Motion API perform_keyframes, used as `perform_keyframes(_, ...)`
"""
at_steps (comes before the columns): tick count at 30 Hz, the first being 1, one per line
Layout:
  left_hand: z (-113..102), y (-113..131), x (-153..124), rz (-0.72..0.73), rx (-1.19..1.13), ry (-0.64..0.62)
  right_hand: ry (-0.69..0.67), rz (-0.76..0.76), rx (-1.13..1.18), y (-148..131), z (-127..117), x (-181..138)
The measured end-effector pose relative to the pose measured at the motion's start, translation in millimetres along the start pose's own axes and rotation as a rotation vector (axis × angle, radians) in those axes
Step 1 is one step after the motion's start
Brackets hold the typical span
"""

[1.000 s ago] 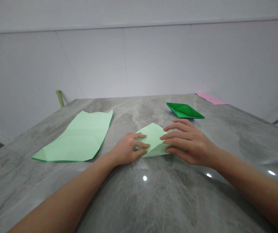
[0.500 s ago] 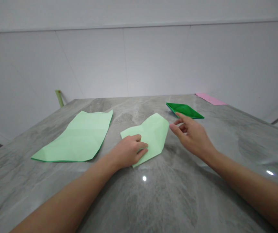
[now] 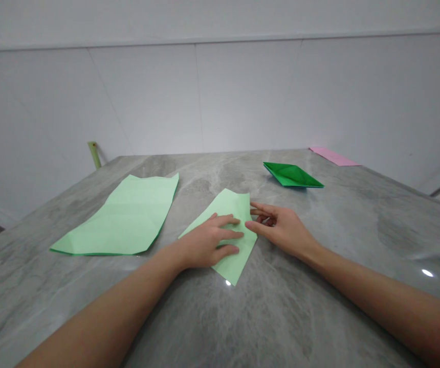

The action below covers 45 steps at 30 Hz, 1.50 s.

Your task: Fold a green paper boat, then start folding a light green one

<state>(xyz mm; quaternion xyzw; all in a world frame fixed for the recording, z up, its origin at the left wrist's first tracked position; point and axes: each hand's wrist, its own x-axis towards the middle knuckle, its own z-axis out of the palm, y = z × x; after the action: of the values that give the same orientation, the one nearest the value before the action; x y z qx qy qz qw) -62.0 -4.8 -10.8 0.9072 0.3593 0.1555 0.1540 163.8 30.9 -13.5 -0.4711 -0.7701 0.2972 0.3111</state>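
Observation:
A folded sheet of light green paper (image 3: pixel 232 203) lies on the table in front of me, one corner pointing toward me. Across its middle rests my left hand (image 3: pixel 214 240), palm down with the fingers spread. My right hand (image 3: pixel 277 225) is at the paper's right edge, thumb on top and the other fingers curled behind that edge, pinching it. Part of the paper is hidden under my left hand.
To the left lies a larger light green sheet (image 3: pixel 124 217) with slightly curled edges. A folded dark green paper piece (image 3: pixel 292 175) sits beyond my right hand. At the back right is a pink paper (image 3: pixel 334 156). A white wall (image 3: pixel 235 97) stands behind the grey table (image 3: pixel 281 317).
The folded paper has turned, and its near corner now points toward me. My left hand's fingers have spread on it. My right hand has come left and nearer, onto the paper's right edge.

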Motion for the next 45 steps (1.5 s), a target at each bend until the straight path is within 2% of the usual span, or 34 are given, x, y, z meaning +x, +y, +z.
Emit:
perform_keyframes(3, 0.3, 0.1, 1.3, -0.003, 0.023, 0.074, -0.030, -0.022, -0.070, -0.4, -2.5, 0.3)
perform_keyframes(5, 0.5, 0.0, 1.5, -0.027, 0.075, 0.127, -0.009, 0.004, -0.025, 2.3, -4.0, 2.5)
perform_keyframes(9, 1.0, -3.3, 0.9, -0.012, 0.122, 0.142, 0.123, 0.101, 0.162, 13.7, -7.5, 10.3)
perform_keyframes(12, 2.0, -8.4, 1.1, -0.002, 0.099, 0.137, 0.203, 0.071, 0.224, 19.2, -10.0, 12.9)
perform_keyframes(17, 3.8, -15.1, 3.5, -0.063, 0.069, 0.113, 0.186, -0.104, 0.014, 14.0, -11.1, 7.4)
perform_keyframes(20, 5.1, -17.1, 4.1, -0.120, 0.086, 0.170, 0.202, -0.132, -0.088, 11.4, -11.1, 5.1)
perform_keyframes(23, 6.2, -18.4, 3.9, -0.163, 0.087, 0.236, 0.225, -0.119, -0.045, 14.8, -11.5, 6.5)
perform_keyframes(26, 4.4, -18.3, 4.7, -0.289, 0.083, 0.393, 0.232, -0.106, 0.134, 18.5, -12.7, 9.2)
perform_keyframes(29, -2.2, -14.6, 6.5, -0.553, 0.003, 0.629, 0.285, -0.116, 0.312, 15.4, -15.2, 9.7)
perform_keyframes(30, -4.9, -12.6, 7.0, -0.625, -0.046, 0.672, 0.310, -0.117, 0.352, 12.9, -16.1, 9.2)
perform_keyframes(33, -11.5, -6.0, 7.5, -0.695, -0.222, 0.634, 0.361, -0.103, 0.447, 4.0, -18.5, 6.0)
perform_keyframes(35, -13.0, -2.8, 7.2, -0.678, -0.317, 0.599, 0.374, -0.101, 0.505, -0.6, -19.6, 3.6)
perform_keyframes(38, -11.9, -0.9, 7.1, -0.631, -0.424, 0.632, 0.356, -0.103, 0.557, -3.4, -21.3, 1.6)
perform_keyframes(42, -10.1, -1.0, 8.0, -0.597, -0.547, 0.610, 0.262, 0.000, 0.472, 0.4, -23.5, 3.0)
perform_keyframes(45, -9.1, -3.1, 8.2, -0.618, -0.553, 0.572, 0.233, 0.040, 0.359, 7.1, -23.7, 5.9)
